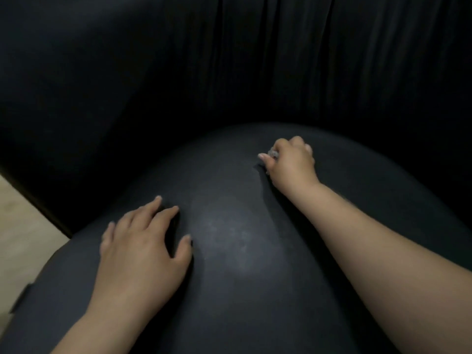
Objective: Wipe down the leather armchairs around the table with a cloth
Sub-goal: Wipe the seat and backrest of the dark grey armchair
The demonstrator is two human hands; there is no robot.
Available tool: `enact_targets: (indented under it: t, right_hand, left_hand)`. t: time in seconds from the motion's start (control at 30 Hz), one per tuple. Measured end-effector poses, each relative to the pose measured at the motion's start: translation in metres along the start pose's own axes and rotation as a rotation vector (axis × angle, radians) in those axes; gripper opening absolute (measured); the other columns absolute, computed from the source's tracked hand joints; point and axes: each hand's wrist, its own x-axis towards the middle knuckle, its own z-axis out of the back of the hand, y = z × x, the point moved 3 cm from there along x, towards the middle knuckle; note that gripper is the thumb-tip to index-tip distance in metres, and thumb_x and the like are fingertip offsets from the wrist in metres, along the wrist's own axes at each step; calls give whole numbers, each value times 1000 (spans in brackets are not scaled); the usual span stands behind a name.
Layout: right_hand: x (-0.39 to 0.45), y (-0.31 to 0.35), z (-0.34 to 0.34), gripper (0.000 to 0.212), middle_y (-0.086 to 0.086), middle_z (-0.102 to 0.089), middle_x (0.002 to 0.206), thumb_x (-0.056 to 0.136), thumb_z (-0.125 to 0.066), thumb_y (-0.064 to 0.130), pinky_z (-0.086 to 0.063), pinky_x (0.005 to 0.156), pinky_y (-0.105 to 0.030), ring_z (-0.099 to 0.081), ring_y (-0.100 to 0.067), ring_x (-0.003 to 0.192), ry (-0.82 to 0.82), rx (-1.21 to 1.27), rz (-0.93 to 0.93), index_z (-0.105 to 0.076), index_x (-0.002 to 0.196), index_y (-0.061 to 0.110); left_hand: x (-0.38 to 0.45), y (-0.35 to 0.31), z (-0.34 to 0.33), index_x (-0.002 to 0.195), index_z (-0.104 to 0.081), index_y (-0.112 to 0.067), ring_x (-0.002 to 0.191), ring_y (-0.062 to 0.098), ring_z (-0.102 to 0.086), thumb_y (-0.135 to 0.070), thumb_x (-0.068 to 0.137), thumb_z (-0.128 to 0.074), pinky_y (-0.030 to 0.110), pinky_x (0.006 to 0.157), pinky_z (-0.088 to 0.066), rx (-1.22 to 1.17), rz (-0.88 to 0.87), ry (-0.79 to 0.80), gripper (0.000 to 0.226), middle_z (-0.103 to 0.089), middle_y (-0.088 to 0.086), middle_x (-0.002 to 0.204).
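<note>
A black leather armchair fills the view; its rounded seat cushion (pixel 229 251) lies below me and its pleated backrest (pixel 229 60) rises behind. My left hand (pixel 143 246) rests flat on the front left of the cushion, fingers spread. Farther back on the cushion, my right hand (pixel 291 162) is curled round a small grey cloth (pixel 273 152). Only a bit of the cloth shows between the fingers; the rest is hidden in the fist. A pale smear shines on the leather between the two hands.
A strip of light wooden floor (pixel 18 238) shows at the left, beside the chair's dark armrest (pixel 63 149). The scene is dim and the chair's right side fades into shadow.
</note>
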Motion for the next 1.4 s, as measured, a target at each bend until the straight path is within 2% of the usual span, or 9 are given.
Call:
enact_targets:
  t: [0.17, 0.4, 0.63, 0.77, 0.93, 1.07, 1.13, 1.27, 1.4]
  right_hand:
    - [-9, 64, -32, 35, -8, -48, 117, 92, -54, 46, -36, 92, -35, -42, -30, 110, 69, 59, 137, -60, 108, 15]
    - [-48, 131, -56, 37, -7, -47, 117, 91, -56, 47, -40, 94, -39, -42, -29, 111, 208, 127, 357, -60, 110, 16]
    - [-84, 124, -47, 25, 7, -35, 96, 87, -62, 42, -27, 80, -27, -41, -23, 102, 246, 161, 504, -60, 97, 19]
    - [-72, 87, -28, 24, 5, -35, 96, 86, -65, 39, -37, 84, -34, -43, -27, 102, 206, 103, 413, -61, 96, 17]
    - [-62, 46, -8, 26, 3, -35, 96, 87, -64, 38, -36, 85, -35, -43, -30, 101, 137, 63, 280, -60, 95, 14]
    - [-60, 41, -14, 27, 3, -34, 97, 89, -60, 41, -34, 85, -33, -37, -23, 98, 150, 68, 259, -58, 98, 15]
    - [-59, 40, -16, 27, 3, -34, 96, 90, -59, 42, -33, 85, -33, -32, -19, 93, 143, 78, 267, -57, 98, 16]
    - [-61, 41, -14, 28, 2, -34, 98, 90, -57, 42, -30, 83, -31, -29, -18, 90, 160, 72, 256, -56, 98, 15]
    - [-66, 49, -7, 34, -7, -44, 108, 89, -57, 44, -33, 83, -37, -39, -29, 100, 215, -21, 218, -56, 103, 13]
  left_hand:
    - [-3, 25, -1, 145, -34, -33, 141, 15, -21, -64, 82, -41, 41, 117, -19, 9, 99, 18, 70, -25, -10, 155]
    - [-7, 34, -5, 147, -29, -31, 141, 14, -20, -66, 82, -38, 36, 115, -21, 4, 101, 4, 74, -23, -10, 156]
    - [-11, 29, -5, 148, -28, -30, 142, 14, -18, -64, 83, -40, 37, 116, -20, -27, 69, -2, 74, -22, -8, 156]
    - [-12, 19, -6, 148, -27, -31, 142, 13, -16, -64, 84, -41, 36, 117, -19, -57, 36, -5, 74, -20, -10, 157]
    - [-16, -10, -10, 149, -26, -32, 143, 13, -12, -65, 83, -41, 39, 118, -17, -105, -47, 2, 75, -17, -11, 157]
    - [-15, -30, -22, 151, -1, -34, 146, 21, 7, -74, 82, -31, 52, 118, -8, 40, -80, 135, 85, 9, -8, 160]
    - [-14, -31, -25, 151, 5, -33, 146, 23, 9, -76, 82, -27, 53, 117, -9, 93, -78, 167, 87, 14, -6, 159]
    - [-17, -30, -26, 150, 9, -34, 146, 22, 13, -78, 80, -23, 52, 118, -7, 106, -65, 206, 88, 17, -4, 159]
    - [-12, -31, -23, 151, 5, -33, 146, 25, 11, -76, 83, -28, 53, 117, -7, 110, -65, 296, 88, 15, -2, 160]
